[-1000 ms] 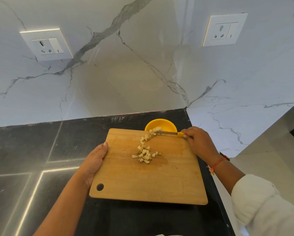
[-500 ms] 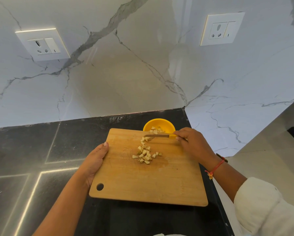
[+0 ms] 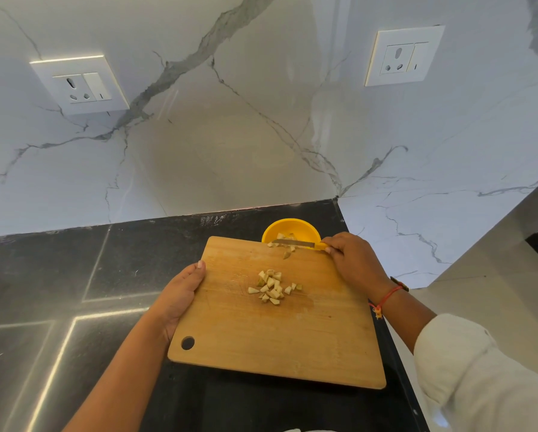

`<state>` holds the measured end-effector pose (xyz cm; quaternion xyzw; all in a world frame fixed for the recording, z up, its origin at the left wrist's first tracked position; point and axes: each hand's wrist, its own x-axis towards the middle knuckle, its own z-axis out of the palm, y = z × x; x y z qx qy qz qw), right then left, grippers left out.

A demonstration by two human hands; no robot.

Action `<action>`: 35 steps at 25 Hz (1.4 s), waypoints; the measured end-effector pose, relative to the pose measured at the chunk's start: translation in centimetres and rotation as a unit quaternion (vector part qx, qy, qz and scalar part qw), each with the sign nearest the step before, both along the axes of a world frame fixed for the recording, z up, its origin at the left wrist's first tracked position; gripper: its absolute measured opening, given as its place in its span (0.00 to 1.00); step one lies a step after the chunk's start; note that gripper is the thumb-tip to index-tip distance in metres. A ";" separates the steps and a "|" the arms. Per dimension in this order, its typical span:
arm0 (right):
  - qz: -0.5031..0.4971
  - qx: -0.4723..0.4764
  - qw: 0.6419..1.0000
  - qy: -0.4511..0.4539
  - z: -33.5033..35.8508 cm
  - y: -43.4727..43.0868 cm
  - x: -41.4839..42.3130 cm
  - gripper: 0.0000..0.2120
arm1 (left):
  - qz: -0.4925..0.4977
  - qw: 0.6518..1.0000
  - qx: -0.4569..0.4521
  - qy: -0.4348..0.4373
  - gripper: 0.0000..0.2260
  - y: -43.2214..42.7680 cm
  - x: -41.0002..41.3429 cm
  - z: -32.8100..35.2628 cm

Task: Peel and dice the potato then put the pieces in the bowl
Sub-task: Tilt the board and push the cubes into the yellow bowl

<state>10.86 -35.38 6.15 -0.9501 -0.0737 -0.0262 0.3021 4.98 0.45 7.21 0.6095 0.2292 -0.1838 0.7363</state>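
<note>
We note bright, even light and a sheen on the marble wall [image 3: 230, 141]. Glare streaks cross the black counter [image 3: 130, 263]; wide-angle distortion curves the edges.

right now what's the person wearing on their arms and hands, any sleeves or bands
The left hand and its forearm are bare: no sleeve, ring or band shows. The right hand has a thin red thread bracelet with a small yellow charm at the wrist, a dark strap beside it, and a loose white fabric sleeve pushed up the forearm.
</note>
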 end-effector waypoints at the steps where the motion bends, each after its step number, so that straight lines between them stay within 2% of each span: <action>1: -0.005 0.001 1.000 -0.001 0.0 0.1 0.3 0.13 | -0.001 1.000 0.000 0.002 0.18 0.0 0.0 -0.1; 5: -0.033 0.028 0.999 -0.006 0.4 0.3 0.9 0.13 | 0.001 1.000 -0.008 0.014 0.19 0.1 0.1 -0.2; 12: 0.036 -0.001 0.999 -0.010 0.0 0.2 -1.2 0.13 | 0.004 1.000 -0.014 0.010 0.19 0.3 0.7 -0.3; 19: -0.043 0.005 0.999 -0.015 0.2 -0.2 0.5 0.13 | -0.013 1.000 -0.014 0.018 0.20 -0.3 0.9 -0.5; 23: -0.001 0.002 1.000 0.016 0.4 0.8 0.2 0.14 | -0.018 0.999 -0.013 0.024 0.21 -0.4 1.1 -0.6; 26: -0.015 0.012 1.000 -0.005 1.3 0.6 -0.3 0.14 | -0.012 1.000 -0.013 0.026 0.20 -0.5 1.3 -0.5; 31: 0.102 0.048 0.994 -0.014 2.5 0.6 -4.3 0.13 | 0.000 1.000 -0.008 0.021 0.19 0.0 1.9 -0.4; 35: 0.121 0.024 0.992 0.010 1.8 0.7 -5.4 0.12 | -0.002 1.000 -0.005 0.024 0.19 -0.2 2.2 -0.4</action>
